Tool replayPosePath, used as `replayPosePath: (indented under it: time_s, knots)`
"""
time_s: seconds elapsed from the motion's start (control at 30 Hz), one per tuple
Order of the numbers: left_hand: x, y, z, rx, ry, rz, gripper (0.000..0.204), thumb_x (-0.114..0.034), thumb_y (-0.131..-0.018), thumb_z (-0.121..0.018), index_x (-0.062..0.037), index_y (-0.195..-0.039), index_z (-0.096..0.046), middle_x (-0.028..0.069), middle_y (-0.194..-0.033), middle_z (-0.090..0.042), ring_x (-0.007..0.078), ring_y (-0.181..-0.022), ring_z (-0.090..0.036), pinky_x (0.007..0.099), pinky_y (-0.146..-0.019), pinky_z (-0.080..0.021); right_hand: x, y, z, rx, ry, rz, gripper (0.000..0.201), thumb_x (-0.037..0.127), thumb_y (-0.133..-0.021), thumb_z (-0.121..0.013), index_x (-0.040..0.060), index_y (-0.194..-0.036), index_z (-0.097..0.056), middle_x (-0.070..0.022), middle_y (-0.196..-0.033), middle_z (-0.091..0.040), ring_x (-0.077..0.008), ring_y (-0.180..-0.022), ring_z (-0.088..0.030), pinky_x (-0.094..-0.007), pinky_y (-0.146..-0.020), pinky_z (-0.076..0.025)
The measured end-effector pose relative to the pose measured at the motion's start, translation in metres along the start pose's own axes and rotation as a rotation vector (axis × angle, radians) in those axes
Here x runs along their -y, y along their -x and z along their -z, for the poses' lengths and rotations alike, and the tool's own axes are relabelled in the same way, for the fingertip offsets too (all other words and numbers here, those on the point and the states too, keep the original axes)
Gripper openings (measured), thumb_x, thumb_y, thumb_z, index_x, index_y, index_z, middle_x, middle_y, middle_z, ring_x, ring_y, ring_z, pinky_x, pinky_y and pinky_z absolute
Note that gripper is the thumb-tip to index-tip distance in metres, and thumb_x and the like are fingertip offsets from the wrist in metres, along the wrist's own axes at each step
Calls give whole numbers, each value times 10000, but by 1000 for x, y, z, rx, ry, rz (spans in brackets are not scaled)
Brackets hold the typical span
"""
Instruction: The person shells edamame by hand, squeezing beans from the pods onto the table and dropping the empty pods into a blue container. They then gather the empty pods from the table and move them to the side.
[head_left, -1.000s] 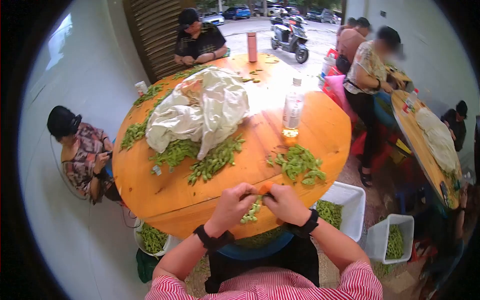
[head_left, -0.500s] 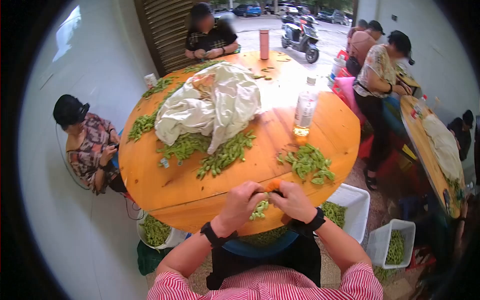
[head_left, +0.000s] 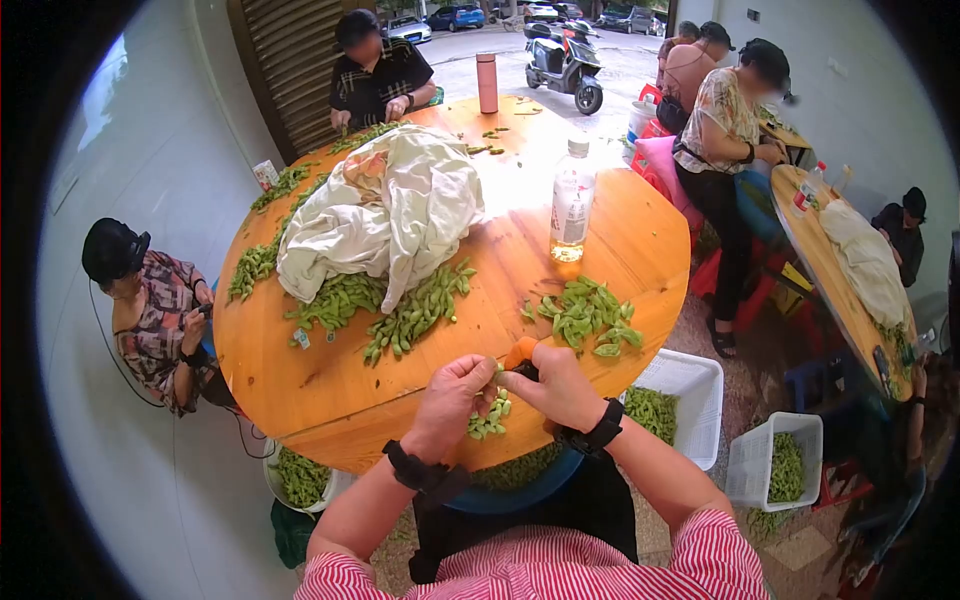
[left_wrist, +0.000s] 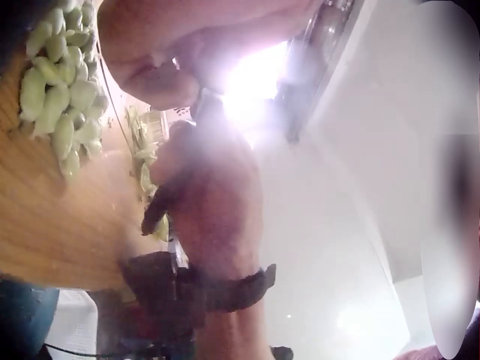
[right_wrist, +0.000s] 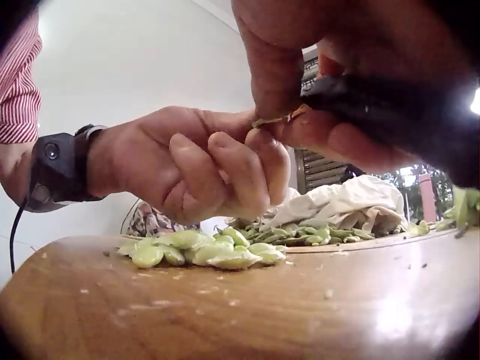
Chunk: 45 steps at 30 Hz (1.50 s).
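Low over the near table edge, my left hand (head_left: 455, 400) pinches a small green pod (right_wrist: 270, 121) between thumb and fingertips, its other fingers curled. My right hand (head_left: 562, 388) meets it from the right and pinches the pod's other side. Orange material (head_left: 520, 352) covers part of a right finger, and a dark object (right_wrist: 375, 101) lies across those fingers; I cannot tell what it is. Beneath the hands lies a small heap of pale green beans (head_left: 488, 415), also large in the left wrist view at the upper left (left_wrist: 64, 97).
Green pods (head_left: 585, 315) lie beside a clear bottle (head_left: 571, 205) on the round table (head_left: 330, 390). White cloth (head_left: 385, 210) covers more pods. Crates of pods (head_left: 697, 410) stand below right, a blue basin (head_left: 520, 495) under the edge. Several people sit around.
The head view has shifted, so the table sits further left. Both hands stay close together; the right fingers have turned and the dark object shows more. The person at the back has parted their hands.
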<state>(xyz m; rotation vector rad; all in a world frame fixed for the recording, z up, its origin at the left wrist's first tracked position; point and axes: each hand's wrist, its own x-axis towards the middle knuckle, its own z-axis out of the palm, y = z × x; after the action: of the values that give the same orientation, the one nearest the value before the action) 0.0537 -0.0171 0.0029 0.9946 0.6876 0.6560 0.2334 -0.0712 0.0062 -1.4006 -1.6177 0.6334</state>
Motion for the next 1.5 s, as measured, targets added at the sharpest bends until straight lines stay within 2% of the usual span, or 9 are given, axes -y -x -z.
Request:
replayPosePath:
  time_s: [0.13,0.2,0.33,0.4,0.63,0.7,0.83,1.0,1.5]
  knots:
    - [3,-6,5,53,150,83,214,-261,-1004,-587,-64,-924,-617,-10,-697,-566,69,-554,-484,199,-513,-388,11,-1,0,-74,-130,56,157,112,-841,-726,24,-954,-660,-134,-707,-624,-193,-610,-605,-325,-576,-476]
    - [4,-6,8,99,237,109,211,-260,-1002,-592,-65,-925,-616,-12,-693,-557,68,-546,-474,199,-500,-377,10,-2,0,-93,19,156,157,138,-826,-713,25,-910,-642,-172,-797,-649,-348,-712,-639,-395,-626,-503]
    - [-6,-2,-4,-42,27,58,236,-271,-995,-603,-59,-893,-620,-14,-703,-565,62,-537,-477,202,-466,-366,3,-6,1,-125,129,265,138,85,-808,-738,38,-915,-663,-136,-761,-632,-286,-662,-620,-343,-580,-483]
    - [-9,2,-3,-107,-112,-24,243,-272,-994,-605,-56,-883,-625,-13,-709,-576,57,-537,-483,201,-456,-366,10,-10,6,-25,189,196,131,142,-812,-701,45,-870,-634,-151,-764,-606,-353,-735,-632,-428,-633,-502]
    - [-4,-10,13,-110,-255,41,220,-218,-963,-634,-23,-869,-674,0,-739,-636,82,-587,-551,234,-530,-452,-7,-20,0,85,350,140,112,143,-820,-657,44,-814,-604,-176,-753,-609,-376,-719,-635,-456,-638,-506]
    - [0,-12,22,-119,-816,-366,181,-173,-902,-673,7,-879,-688,45,-746,-643,140,-621,-583,293,-585,-488,-12,-24,4,53,450,108,95,131,-818,-647,48,-833,-605,-174,-763,-613,-380,-733,-636,-464,-647,-509]
    - [-12,-8,33,-3,-1054,-437,164,-142,-850,-688,16,-893,-698,113,-772,-648,217,-691,-623,346,-662,-508,-28,-32,21,-1,636,24,134,91,-794,-619,44,-920,-622,-185,-868,-640,-382,-809,-645,-470,-699,-517]
    - [-40,-39,63,-410,-1405,-622,143,-135,-854,-678,-19,-938,-669,163,-898,-648,357,-809,-643,423,-706,-510,-13,-28,28,-155,648,78,139,64,-800,-617,-22,-893,-559,-210,-908,-586,-391,-870,-611,-454,-752,-526]
    - [-47,-51,90,-489,-1749,-383,155,-142,-835,-692,-43,-927,-616,139,-983,-622,355,-874,-645,449,-757,-520,8,-9,0,14,353,139,168,30,-854,-587,3,-1016,-621,-215,-852,-627,-392,-807,-635,-460,-694,-513]
